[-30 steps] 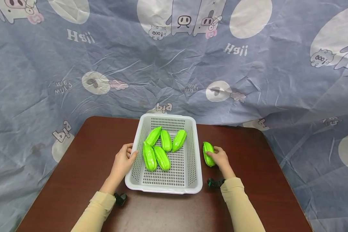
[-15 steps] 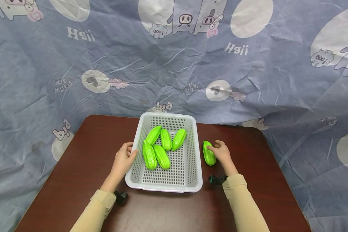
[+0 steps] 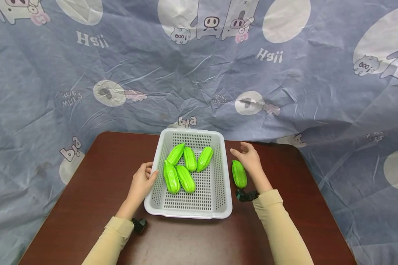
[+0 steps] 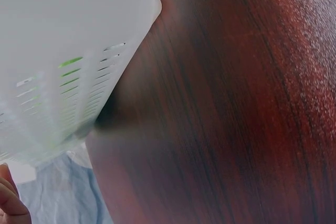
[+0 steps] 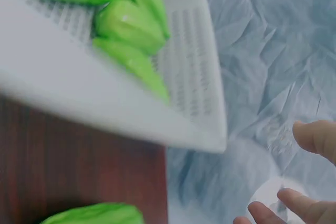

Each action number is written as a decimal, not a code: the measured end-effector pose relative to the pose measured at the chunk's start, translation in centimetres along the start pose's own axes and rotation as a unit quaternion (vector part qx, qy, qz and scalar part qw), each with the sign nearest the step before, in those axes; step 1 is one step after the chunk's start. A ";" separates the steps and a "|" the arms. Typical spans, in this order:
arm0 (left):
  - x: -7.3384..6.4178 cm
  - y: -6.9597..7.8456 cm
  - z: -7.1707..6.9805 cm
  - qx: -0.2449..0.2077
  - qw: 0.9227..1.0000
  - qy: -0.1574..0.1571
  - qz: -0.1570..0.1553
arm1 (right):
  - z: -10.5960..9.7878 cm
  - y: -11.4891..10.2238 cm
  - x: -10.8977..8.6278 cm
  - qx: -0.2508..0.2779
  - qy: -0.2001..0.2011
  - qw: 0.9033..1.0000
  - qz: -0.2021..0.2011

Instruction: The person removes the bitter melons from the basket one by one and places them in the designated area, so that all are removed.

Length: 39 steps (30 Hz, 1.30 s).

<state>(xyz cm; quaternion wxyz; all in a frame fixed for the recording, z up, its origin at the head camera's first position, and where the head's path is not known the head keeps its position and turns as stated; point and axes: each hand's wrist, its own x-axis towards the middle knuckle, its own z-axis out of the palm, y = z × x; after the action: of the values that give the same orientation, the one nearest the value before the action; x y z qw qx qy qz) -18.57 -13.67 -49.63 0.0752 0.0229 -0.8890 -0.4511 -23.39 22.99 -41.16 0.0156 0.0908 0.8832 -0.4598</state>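
A pale grey plastic basket (image 3: 199, 215) with slotted walls stands on the table. Several bright green, ribbed, elongated fruits with pointed ends, one of them (image 3: 185, 179) near the middle, lie inside it. My left hand (image 3: 142, 184) grips the basket's left rim, thumb over the edge and fingers at the outer wall. Right of the basket, one more green ribbed fruit (image 3: 239, 174) rests on the table. My right hand (image 3: 250, 160) hovers just beyond and above that fruit, its fingers spread and holding nothing. In the right wrist view, the fingers (image 5: 315, 140) are apart from the basket.
The brown wooden table (image 3: 76, 206) has rounded far corners. Behind it hangs a blue-grey printed cloth (image 3: 185, 73), close to the table's back edge. A dark camera strap (image 3: 247, 195) is on the right wrist, and a dark camera (image 3: 139, 225) sits at the left one.
My right hand has let go of the green ribbed fruit beside the basket and moved up and away from it. The fruit stays on the table. My left hand keeps its place.
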 end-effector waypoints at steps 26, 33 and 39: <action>-0.1 -0.3 -0.5 -0.001 1.000 0.005 0.001 | 9.1 -5.8 -1.6 0.000 -0.086 0.993 -0.084; -0.2 -0.4 -0.1 -0.003 1.000 0.001 -0.001 | 10.9 -5.2 -1.2 -0.024 -0.111 0.988 -0.101; -0.1 -0.1 -0.1 -0.008 1.000 -0.004 0.002 | 11.8 -4.4 -1.0 -0.051 -0.139 0.984 -0.099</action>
<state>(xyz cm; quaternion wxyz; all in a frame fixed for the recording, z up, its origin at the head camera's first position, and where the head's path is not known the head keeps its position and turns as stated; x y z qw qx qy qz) -18.42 -13.75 -49.68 0.0728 0.0191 -0.8858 -0.4580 -23.83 10.77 -44.29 0.0972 -0.0625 0.8995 -0.4214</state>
